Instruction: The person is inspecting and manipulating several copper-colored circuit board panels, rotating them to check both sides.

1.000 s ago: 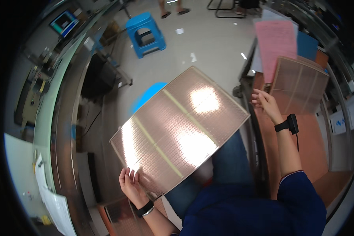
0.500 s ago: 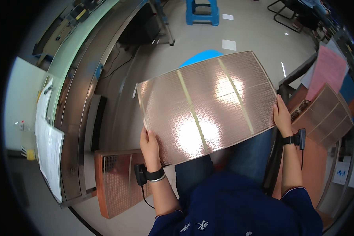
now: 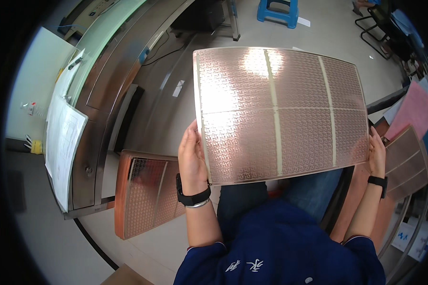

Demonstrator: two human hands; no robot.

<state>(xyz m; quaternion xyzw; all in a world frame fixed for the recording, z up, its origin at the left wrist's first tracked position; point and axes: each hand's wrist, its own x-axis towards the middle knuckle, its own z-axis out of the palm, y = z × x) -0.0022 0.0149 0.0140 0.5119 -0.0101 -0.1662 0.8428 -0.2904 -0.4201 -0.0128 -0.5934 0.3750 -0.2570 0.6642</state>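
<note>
I hold a large thin copper-coloured sheet (image 3: 280, 111) flat in front of me, above my lap. It is patterned with small repeated shapes and split into panels by pale strips. My left hand (image 3: 192, 154) grips its left edge and my right hand (image 3: 376, 153) grips its right edge. Both wrists wear black bands. Ceiling light glares off the sheet's upper part.
A stack of similar copper sheets (image 3: 147, 190) lies on a low surface at my lower left. More sheets (image 3: 406, 161) and a pink sheet (image 3: 416, 111) lie at my right. A metal machine housing (image 3: 109, 95) with hanging papers (image 3: 62, 137) stands left. A blue stool (image 3: 278, 10) is far ahead.
My view has swung left and the sheet has turned from tilted to nearly level in front of me. My left hand has shifted from the lower edge to the left edge.
</note>
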